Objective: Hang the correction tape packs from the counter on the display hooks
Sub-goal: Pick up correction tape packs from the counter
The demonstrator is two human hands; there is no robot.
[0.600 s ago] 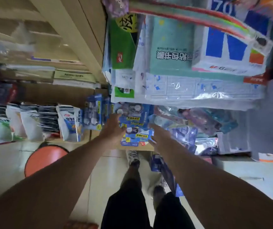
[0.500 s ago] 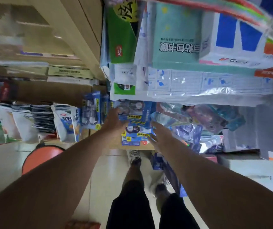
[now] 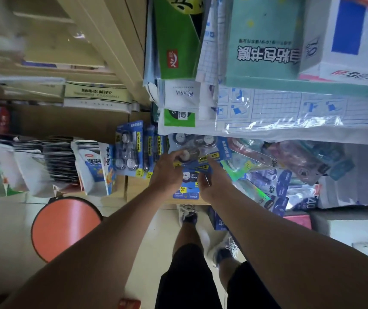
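Note:
Several blue correction tape packs lie in a loose pile point(image 3: 188, 188) on the wooden counter point(image 3: 134, 188), just under a stack of wrapped stationery. My left hand point(image 3: 167, 172) grips the left edge of the top pack point(image 3: 197, 148), fingers curled over its clear blister. My right hand point(image 3: 212, 181) holds the same pack from the right, with the index finger lying on its yellow label. More blue packs point(image 3: 129, 150) hang in a row on display hooks just left of the pile. The hooks themselves are hidden behind the packs.
Wrapped book covers and paper reams point(image 3: 267, 63) overhang the pile from above. Other clear and green tape packs point(image 3: 267, 175) lie to the right. White bagged goods point(image 3: 89, 166) hang to the left. An orange stool point(image 3: 65, 228) stands on the floor by my legs.
Both hands have closed in on the pile, and the right hand has slid left onto the top pack. The view has moved nearer to the counter.

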